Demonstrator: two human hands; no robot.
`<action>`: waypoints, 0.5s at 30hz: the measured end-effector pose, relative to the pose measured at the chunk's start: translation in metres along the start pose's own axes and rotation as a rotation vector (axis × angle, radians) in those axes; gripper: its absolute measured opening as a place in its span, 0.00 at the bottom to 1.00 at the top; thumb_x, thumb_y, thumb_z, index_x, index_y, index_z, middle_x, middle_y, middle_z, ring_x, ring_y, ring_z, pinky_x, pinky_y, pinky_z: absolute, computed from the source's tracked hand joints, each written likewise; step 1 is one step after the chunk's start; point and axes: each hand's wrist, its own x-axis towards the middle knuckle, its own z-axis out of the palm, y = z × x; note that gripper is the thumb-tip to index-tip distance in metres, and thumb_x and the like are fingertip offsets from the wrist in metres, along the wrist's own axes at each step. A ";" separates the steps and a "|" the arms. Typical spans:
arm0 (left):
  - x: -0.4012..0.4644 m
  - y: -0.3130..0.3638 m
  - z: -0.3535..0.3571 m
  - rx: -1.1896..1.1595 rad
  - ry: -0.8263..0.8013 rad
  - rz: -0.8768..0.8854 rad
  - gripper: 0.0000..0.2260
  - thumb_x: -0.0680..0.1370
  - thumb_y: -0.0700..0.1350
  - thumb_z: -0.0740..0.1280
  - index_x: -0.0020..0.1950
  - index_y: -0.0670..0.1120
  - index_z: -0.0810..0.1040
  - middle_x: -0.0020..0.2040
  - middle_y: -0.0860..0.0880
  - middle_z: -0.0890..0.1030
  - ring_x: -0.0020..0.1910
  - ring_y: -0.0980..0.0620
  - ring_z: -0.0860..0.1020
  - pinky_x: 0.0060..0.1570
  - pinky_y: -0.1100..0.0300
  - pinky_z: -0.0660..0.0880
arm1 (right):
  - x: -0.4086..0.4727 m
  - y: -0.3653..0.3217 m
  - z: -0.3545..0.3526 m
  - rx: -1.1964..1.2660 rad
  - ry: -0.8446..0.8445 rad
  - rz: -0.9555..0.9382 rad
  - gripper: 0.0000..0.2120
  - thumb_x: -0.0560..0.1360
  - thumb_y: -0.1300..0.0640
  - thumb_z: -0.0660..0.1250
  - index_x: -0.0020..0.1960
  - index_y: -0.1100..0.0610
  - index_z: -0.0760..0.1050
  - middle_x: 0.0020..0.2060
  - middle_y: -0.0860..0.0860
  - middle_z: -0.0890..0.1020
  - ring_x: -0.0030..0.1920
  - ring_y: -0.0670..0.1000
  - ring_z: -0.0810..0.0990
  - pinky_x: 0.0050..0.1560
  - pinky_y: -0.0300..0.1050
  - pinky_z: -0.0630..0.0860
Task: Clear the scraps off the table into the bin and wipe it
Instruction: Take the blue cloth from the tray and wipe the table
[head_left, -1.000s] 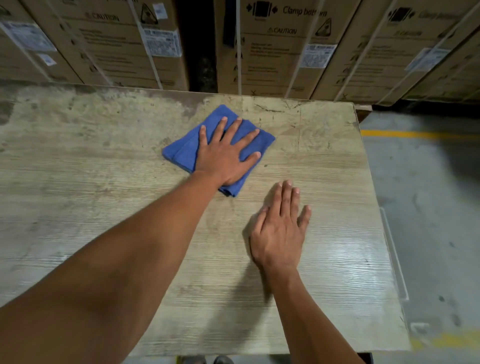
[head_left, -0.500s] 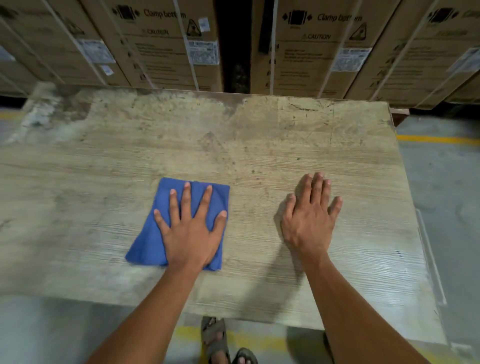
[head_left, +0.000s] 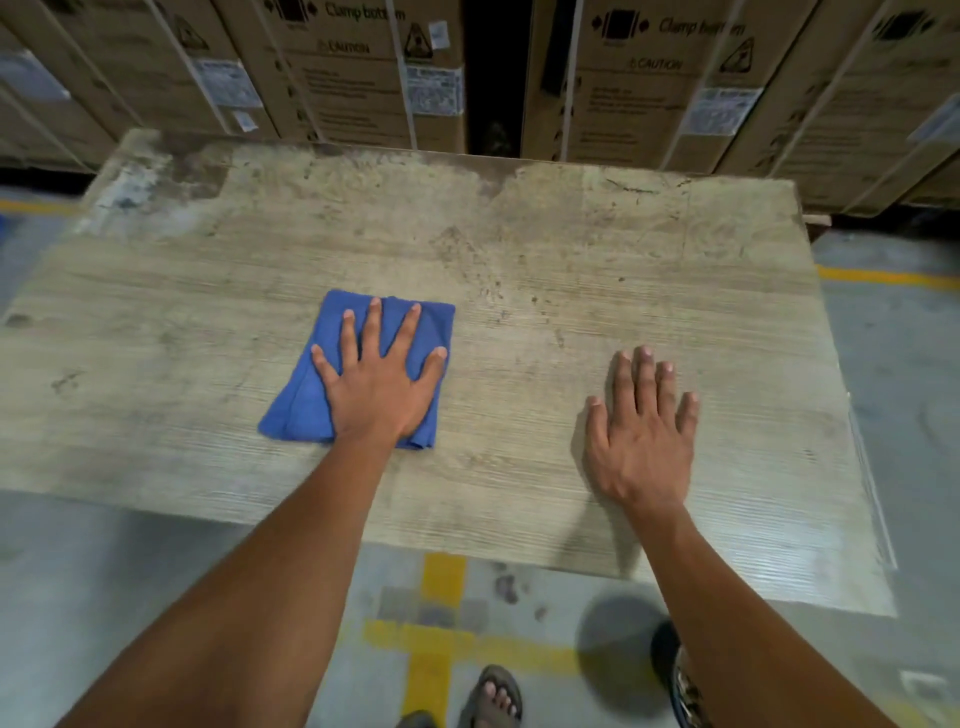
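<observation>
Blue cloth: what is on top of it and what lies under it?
The left hand lies flat on the blue cloth, fingers spread. The cloth rests on the wooden table. Anything between cloth and tabletop is covered and cannot be seen.

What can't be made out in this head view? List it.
- Bin: not in frame.
- Table under the blue cloth: covered by the cloth and left hand.
- Table under the right hand: covered by the palm.
- Carton labels: blurred, too small.

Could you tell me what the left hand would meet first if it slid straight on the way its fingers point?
Nothing, apparently: ahead of the left hand lies bare table, then likely the cardboard boxes.
</observation>
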 end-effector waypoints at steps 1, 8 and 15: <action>-0.022 -0.010 0.005 0.005 0.011 -0.021 0.33 0.81 0.77 0.39 0.86 0.71 0.39 0.90 0.55 0.41 0.89 0.44 0.39 0.81 0.25 0.43 | -0.008 0.001 0.000 0.000 -0.008 -0.002 0.33 0.88 0.37 0.39 0.89 0.48 0.36 0.88 0.50 0.38 0.88 0.56 0.37 0.86 0.66 0.40; -0.141 -0.050 0.022 -0.005 0.030 -0.106 0.34 0.82 0.75 0.46 0.88 0.67 0.51 0.91 0.51 0.50 0.89 0.41 0.47 0.79 0.22 0.52 | -0.063 0.002 -0.002 0.023 -0.020 -0.018 0.30 0.89 0.40 0.40 0.88 0.41 0.33 0.88 0.48 0.37 0.88 0.56 0.35 0.86 0.67 0.41; -0.023 -0.015 0.004 -0.016 0.022 -0.037 0.34 0.80 0.78 0.39 0.86 0.71 0.42 0.90 0.54 0.42 0.89 0.42 0.40 0.80 0.22 0.44 | -0.062 0.001 0.007 0.026 0.029 -0.006 0.29 0.90 0.42 0.40 0.89 0.40 0.37 0.89 0.48 0.40 0.88 0.55 0.38 0.86 0.67 0.42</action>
